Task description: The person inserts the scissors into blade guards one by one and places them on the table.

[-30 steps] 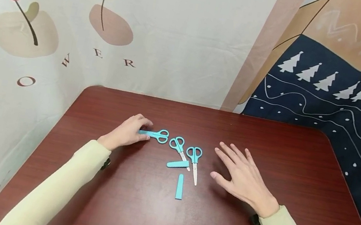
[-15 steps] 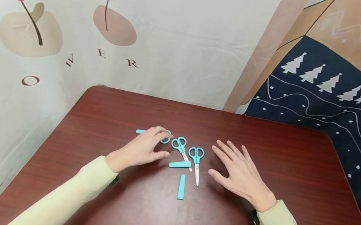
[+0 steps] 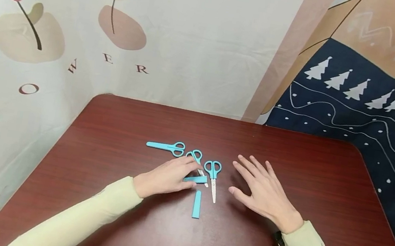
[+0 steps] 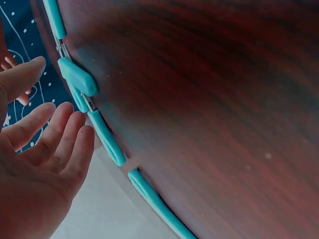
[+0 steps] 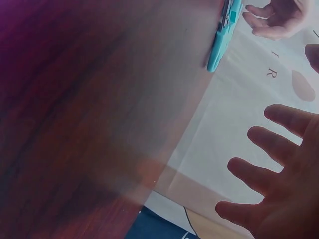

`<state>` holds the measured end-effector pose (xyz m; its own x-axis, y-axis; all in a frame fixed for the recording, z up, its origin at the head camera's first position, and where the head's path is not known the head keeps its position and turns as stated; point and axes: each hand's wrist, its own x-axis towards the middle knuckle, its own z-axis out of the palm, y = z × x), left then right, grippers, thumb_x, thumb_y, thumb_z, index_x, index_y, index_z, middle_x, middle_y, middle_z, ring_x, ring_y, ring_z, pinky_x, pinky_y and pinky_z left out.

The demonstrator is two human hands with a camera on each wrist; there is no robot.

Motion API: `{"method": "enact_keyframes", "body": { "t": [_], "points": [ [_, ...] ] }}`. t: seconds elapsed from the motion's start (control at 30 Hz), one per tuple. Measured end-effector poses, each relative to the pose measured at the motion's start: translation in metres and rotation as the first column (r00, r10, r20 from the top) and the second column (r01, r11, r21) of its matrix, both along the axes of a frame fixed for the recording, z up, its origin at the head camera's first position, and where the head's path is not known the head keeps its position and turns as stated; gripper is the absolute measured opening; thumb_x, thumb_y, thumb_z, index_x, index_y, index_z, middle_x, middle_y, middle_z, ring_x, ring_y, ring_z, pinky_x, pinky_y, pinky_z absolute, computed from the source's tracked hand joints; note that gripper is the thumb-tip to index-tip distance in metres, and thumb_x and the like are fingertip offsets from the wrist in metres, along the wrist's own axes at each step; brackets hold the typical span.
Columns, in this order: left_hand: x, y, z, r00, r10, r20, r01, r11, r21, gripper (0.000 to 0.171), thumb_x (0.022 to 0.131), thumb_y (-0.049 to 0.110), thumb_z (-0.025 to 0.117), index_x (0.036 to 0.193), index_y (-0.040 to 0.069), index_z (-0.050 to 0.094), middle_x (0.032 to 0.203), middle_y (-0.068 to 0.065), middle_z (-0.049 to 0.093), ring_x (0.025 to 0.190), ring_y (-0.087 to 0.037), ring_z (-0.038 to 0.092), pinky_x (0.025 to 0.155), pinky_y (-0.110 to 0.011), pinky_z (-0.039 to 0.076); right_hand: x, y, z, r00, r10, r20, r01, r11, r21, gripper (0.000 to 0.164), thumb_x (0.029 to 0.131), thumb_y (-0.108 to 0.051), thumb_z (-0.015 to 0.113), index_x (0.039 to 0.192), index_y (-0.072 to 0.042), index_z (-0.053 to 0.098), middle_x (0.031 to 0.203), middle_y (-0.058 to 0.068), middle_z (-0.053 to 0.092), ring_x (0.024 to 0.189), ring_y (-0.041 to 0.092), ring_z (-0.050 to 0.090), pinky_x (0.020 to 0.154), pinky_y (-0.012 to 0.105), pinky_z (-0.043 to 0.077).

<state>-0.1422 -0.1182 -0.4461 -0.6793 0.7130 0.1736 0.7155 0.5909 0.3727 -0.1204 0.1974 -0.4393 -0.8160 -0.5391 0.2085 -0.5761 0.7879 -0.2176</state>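
"How much room around the hands?"

"Plenty at the sides: the table (image 3: pixel 304 162) runs wide from the right hand (image 3: pixel 267 195) to its right edge. More wood lies between the scissors and the back edge, with a printed curtain (image 3: pixel 201 54) just behind."

"And the middle?"

"Tighter. Sheathed scissors (image 3: pixel 164 146) lie leftmost, then the middle scissors (image 3: pixel 197 160) with a loose blade cover (image 3: pixel 199 179) across their blades, then the rightmost scissors (image 3: pixel 213 176), uncovered. A second cover (image 3: pixel 197 205) lies nearer the person."

"Holding anything?"

"The right hand's fingers are spread and released. The left hand (image 3: pixel 169 175) is over the middle scissors, fingers relaxed, nothing grasped; I can't tell whether a fingertip touches."

"Does any view add to the head view?"

"That one shows the left hand's back, hiding part of the middle scissors' handles. The right wrist view shows its palm side, fingertips apart."
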Motion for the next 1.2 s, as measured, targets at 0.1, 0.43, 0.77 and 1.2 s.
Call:
{"method": "enact_keyframes", "body": {
  "t": [0.1,0.43,0.77,1.2],
  "points": [
    [-0.002,0.003,-0.002,1.000,-0.001,-0.003,0.001,1.000,-0.019,0.035,0.090,0.020,0.082,0.120,0.006,0.069,0.108,-0.003,0.065,0.096,-0.018,0.059,0.085,-0.032,0.052,0.000,0.001,0.000,1.000,-0.002,-0.001,0.002,1.000,0.003,0.073,0.097,-0.065,0.058,0.154,-0.020,0.052,0.163,0.001,0.041,0.150,0.033,0.037,0.118,0.067,0.023],
    [-0.004,0.007,-0.006,1.000,-0.026,0.005,0.027,0.993,-0.118,0.019,0.090,0.011,0.081,0.107,0.010,0.074,0.102,-0.002,0.066,0.092,-0.017,0.062,0.082,-0.031,0.054,-0.001,0.000,-0.001,1.000,0.012,0.018,-0.012,1.000,-0.004,0.074,0.097,-0.066,0.056,0.154,-0.020,0.052,0.162,0.002,0.042,0.150,0.034,0.036,0.119,0.067,0.022],
    [0.000,-0.004,-0.005,1.000,-0.014,0.017,0.015,0.999,-0.038,0.021,0.089,0.002,0.080,0.108,0.009,0.075,0.103,0.000,0.069,0.096,-0.017,0.066,0.085,-0.032,0.055,-0.012,-0.010,-0.004,0.992,0.110,0.068,-0.111,0.994,0.014,0.070,0.097,-0.063,0.059,0.153,-0.021,0.053,0.161,0.001,0.043,0.152,0.033,0.034,0.117,0.067,0.025],
    [0.008,-0.012,-0.005,1.000,0.019,-0.025,-0.021,0.995,-0.094,0.019,0.089,0.006,0.081,0.105,0.006,0.073,0.103,-0.004,0.066,0.096,-0.023,0.065,0.085,-0.036,0.056,-0.030,-0.034,-0.012,0.952,0.242,0.188,-0.262,0.961,0.090,0.066,0.099,-0.058,0.058,0.154,-0.022,0.052,0.161,0.000,0.044,0.155,0.028,0.027,0.119,0.064,0.024]
  ]
}}
